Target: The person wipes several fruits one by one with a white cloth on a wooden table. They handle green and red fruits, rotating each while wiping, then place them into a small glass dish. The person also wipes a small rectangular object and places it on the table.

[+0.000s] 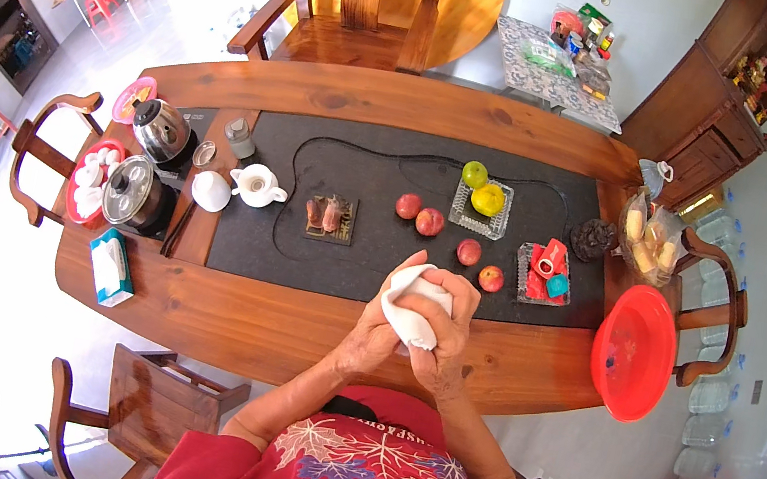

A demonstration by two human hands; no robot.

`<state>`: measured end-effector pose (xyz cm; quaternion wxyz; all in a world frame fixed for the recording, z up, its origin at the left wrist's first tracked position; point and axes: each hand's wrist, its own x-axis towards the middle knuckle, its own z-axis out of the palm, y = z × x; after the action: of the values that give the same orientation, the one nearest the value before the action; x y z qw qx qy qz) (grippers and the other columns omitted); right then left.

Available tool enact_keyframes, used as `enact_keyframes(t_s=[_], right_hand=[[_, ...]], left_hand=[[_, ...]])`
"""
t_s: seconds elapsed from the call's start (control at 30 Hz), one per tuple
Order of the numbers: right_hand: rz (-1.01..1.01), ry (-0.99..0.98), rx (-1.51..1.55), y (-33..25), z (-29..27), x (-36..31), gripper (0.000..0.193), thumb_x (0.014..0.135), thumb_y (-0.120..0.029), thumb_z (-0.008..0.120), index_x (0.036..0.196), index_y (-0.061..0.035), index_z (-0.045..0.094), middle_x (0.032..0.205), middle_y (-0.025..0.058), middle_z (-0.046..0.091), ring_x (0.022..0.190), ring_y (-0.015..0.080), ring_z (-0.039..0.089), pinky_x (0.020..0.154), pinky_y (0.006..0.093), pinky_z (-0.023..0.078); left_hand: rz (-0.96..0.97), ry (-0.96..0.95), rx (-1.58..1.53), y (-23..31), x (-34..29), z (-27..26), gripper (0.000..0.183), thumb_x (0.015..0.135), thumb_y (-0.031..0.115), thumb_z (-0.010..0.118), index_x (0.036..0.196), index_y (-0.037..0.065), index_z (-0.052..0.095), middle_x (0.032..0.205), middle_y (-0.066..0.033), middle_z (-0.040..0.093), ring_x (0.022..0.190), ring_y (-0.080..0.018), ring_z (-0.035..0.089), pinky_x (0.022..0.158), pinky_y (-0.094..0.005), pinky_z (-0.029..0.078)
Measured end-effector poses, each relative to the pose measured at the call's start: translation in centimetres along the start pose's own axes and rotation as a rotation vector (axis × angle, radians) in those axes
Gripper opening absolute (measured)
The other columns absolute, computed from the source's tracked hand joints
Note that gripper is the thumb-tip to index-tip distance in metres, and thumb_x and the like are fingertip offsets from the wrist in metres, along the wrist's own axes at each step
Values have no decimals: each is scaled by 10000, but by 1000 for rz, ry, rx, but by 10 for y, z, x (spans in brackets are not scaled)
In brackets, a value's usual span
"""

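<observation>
- Two bare hands, left hand [371, 329] and right hand [450, 340], drawn close together in front of the red shirt [243, 475], over the near side of the wooden tea table [318, 325].
- Clasped between both palms: a bunched white cloth [397, 316], possibly a thick paper tissue; impossible to tell which.
- Grip pressed together rather than spread, left hand cupping from the left, right fingers curled across the folds; contents inside, if any, hidden.
- Key relation: cloth squarely within the grip, touching both hands, neither one nearer; long axis of the visible part apparently running outward from the chest, somewhat slanted.
- Just beyond the right hand, forward and to the right: nearest of four red plums [491, 278], resting on the dark stone inlay [348, 269]; right hand nearer to it than left.
- Farther forward on the inlay: a clear glass dish [464, 215] with one green fruit [474, 175] and one yellow fruit [488, 199].
- To the right of the plums: a second glass dish [541, 300] with red packets [551, 255] and a round teal piece [557, 286].
- Well apart from the grip: red plastic basin [648, 325] at far right, white teapot [255, 189] and tissue box [113, 268] to the left.
</observation>
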<state>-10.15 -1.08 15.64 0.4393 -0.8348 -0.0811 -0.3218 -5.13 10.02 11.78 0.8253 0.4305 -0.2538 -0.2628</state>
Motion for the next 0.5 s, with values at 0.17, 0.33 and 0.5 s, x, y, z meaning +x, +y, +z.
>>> enact_keyframes(t_s=[0.17,0.33,0.5], right_hand=[[307,104,356,7,3,-2,177,844,-64,584,1020,-45,605,1078,84,545,969,191,513,853,319,418],[657,204,738,20,-3,-1,166,917,-121,551,1052,-28,582,929,7,604,814,65,542,697,211,442],[675,316,593,7,-12,4,231,864,-107,594,1076,-18,576,915,32,600,723,90,556,623,229,460]], left_hand=[[-48,56,29,9,-3,9,702,852,0,541,1444,92,175,1315,-66,390,1190,-150,407,1001,-301,354],[-37,89,-3,4,-5,6,663,833,-54,561,1404,67,247,1266,-65,425,1160,-149,438,987,-298,374],[-16,116,-24,10,3,1,708,824,-73,582,1430,53,238,1282,-61,450,1169,-149,455,1010,-293,369]])
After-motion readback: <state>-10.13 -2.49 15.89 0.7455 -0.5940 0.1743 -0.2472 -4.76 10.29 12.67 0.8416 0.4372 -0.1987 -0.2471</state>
